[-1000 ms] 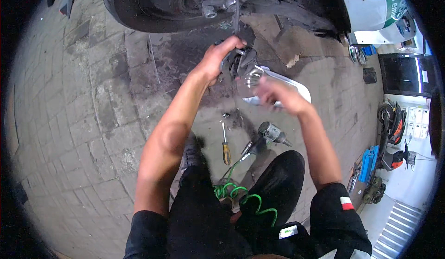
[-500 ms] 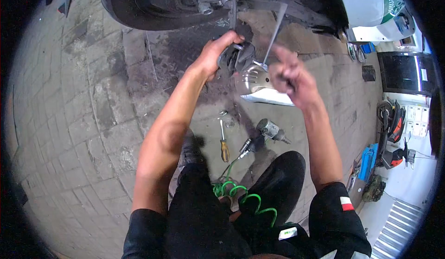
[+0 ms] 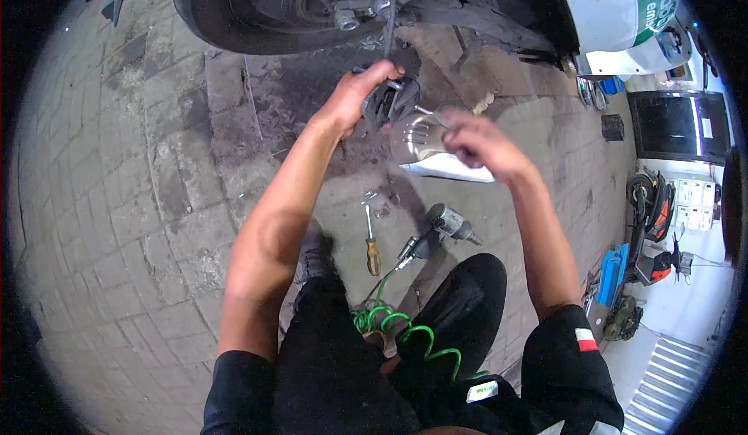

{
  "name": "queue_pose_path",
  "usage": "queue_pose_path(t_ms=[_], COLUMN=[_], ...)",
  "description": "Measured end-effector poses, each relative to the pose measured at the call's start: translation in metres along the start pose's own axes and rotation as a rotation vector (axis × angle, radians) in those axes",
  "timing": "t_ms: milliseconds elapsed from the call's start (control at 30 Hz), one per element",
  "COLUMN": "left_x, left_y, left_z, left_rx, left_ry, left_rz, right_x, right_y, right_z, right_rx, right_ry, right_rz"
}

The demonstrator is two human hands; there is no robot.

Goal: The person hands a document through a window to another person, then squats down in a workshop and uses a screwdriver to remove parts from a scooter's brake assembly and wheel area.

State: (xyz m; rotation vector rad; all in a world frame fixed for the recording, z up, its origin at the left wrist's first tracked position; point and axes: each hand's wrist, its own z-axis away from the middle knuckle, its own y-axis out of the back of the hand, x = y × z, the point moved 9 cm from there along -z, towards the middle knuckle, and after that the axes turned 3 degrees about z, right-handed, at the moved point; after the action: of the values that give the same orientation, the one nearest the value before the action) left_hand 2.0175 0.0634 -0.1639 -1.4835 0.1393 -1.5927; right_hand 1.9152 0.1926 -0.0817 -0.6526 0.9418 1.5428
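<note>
My left hand (image 3: 354, 98) grips a dark brake caliper (image 3: 396, 102) just below the wheel (image 3: 257, 14), at the end of a dark hose (image 3: 389, 34). My thumb lies over its top edge. A thin metal rod-like tool (image 3: 430, 113), perhaps a hex key, runs from the caliper's right side into my right hand (image 3: 479, 145), whose blurred fingers are closed round it. Under them a silvery slotted metal cover (image 3: 414, 140) lies by a white piece (image 3: 452, 167). The caliper's inner side is mostly hidden by my left hand.
A screwdriver (image 3: 372, 256) with a yellow-black handle lies on the paving near small metal parts (image 3: 370, 197). An air impact wrench (image 3: 452, 223) rests between my knees, its coiled green hose (image 3: 421, 330) trailing towards me. White bodywork (image 3: 608, 14) overhangs the upper right.
The long rod that stuck upward has swung down out of that position. My right hand, fingers loose before, has moved a little left and closed on the tool. The left hand keeps its grip.
</note>
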Motion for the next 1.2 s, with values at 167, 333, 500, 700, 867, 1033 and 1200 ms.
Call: queue_pose_path(t_ms=[167,333,500,700,867,1033,1200], left_x=[0.003,0.006,0.015,0.004,0.004,0.001,0.006], left_y=[-0.002,-0.005,0.003,-0.013,-0.003,0.002,-0.016], left_z=[0.003,0.008,0.013,0.004,0.002,-0.003,-0.004], left_rx=[0.045,0.045,0.085,0.034,0.033,0.076,0.038], left_ry=[-0.024,-0.002,-0.053,-0.027,-0.008,-0.051,-0.034], left_rz=[0.002,-0.009,-0.125,0.022,-0.034,0.050,0.058], right_x=[-0.021,-0.002,-0.028,-0.005,-0.004,-0.035,-0.006], right_y=[-0.018,0.007,-0.047,0.029,-0.017,0.004,0.017], right_z=[0.010,0.005,0.017,0.013,0.015,0.017,0.017], right_rx=[-0.155,0.204,-0.224,0.122,-0.113,0.010,0.175], right_ry=[0.089,-0.015,0.185,0.195,0.067,0.312,0.160], right_rz=[-0.187,0.057,0.151,-0.007,0.481,0.131,0.372])
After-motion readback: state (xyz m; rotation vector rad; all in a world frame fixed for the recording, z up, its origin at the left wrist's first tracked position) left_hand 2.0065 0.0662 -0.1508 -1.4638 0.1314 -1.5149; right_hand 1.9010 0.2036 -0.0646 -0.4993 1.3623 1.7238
